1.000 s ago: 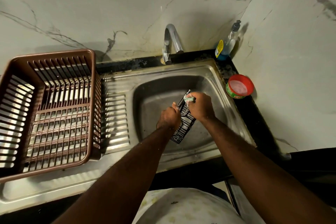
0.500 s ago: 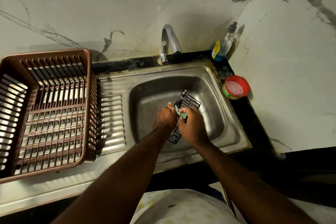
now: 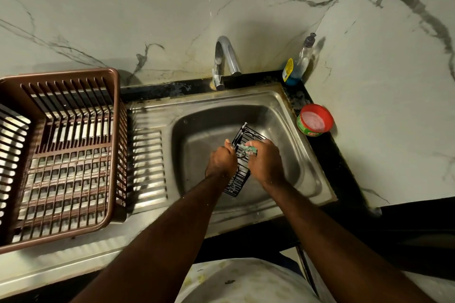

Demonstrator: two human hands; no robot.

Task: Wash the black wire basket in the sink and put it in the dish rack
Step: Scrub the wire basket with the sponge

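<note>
The black wire basket (image 3: 242,139) is tilted on edge inside the steel sink (image 3: 290,130). My left hand (image 3: 220,161) grips its left side. My right hand (image 3: 264,162) holds a green scrub sponge (image 3: 249,149) pressed against the basket's wires. The two hands hide the basket's middle; its top corner and lower end show. The brown plastic dish rack (image 3: 73,96) stands on the draining board at the left, with nothing in it.
A chrome tap (image 3: 225,61) arches over the sink's back edge. A dish soap bottle (image 3: 299,63) stands in the back right corner. A red tub of pink dish paste (image 3: 315,119) sits on the black counter to the right. Marble walls close off the back and right.
My right hand with the sponge slid down the basket from its top, then back up a little. The left hand kept its grip.
</note>
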